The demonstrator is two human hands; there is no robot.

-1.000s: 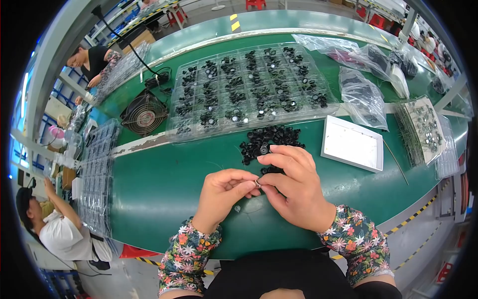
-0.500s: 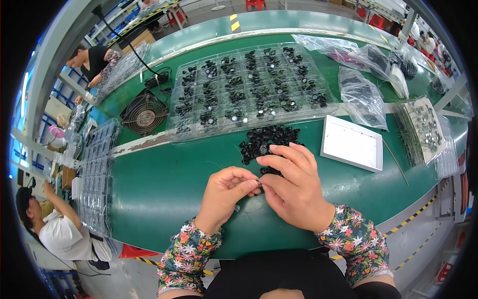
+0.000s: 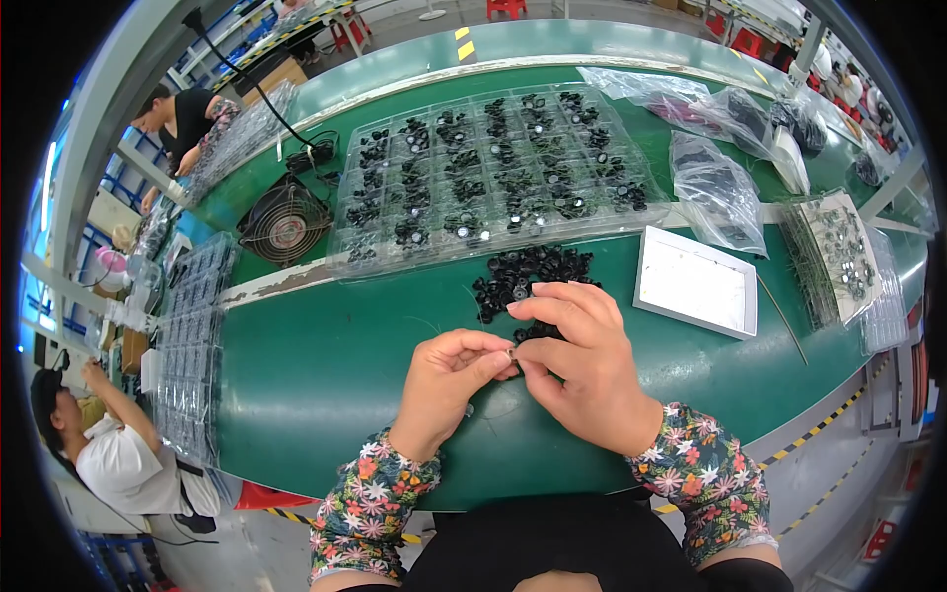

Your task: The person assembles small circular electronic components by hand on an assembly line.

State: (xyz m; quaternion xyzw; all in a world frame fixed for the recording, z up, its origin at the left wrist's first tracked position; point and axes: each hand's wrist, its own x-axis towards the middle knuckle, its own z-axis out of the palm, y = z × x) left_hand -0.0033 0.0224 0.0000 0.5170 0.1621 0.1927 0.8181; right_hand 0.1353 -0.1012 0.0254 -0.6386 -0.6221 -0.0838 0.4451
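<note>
Both my hands meet over the green bench, fingertips touching. My left hand [image 3: 449, 383] is closed in a pinch of thumb and forefinger on a tiny part [image 3: 510, 355], too small to name, with a thin wire near it. Thumb and forefinger of my right hand [image 3: 590, 370] pinch at the same spot, its other fingers raised and spread. Just beyond my right fingers lies a pile of small round black plastic parts [image 3: 523, 276]; some of it is hidden by that hand. Farther back, a clear compartment tray [image 3: 345, 237] holds many black parts with fine wires.
A white shallow box [image 3: 695, 284] and a thin stick [image 3: 784, 316] lie right of the pile. Clear plastic bags [image 3: 715, 187] are behind them. A black fan [image 3: 286, 229] stands left of the tray, near stacked clear trays [image 3: 192, 365]. Two people work at the left.
My hands stay almost in place, with small shifts of the fingertips around the tiny part. At the far left, a co-worker's arm has moved slightly.
</note>
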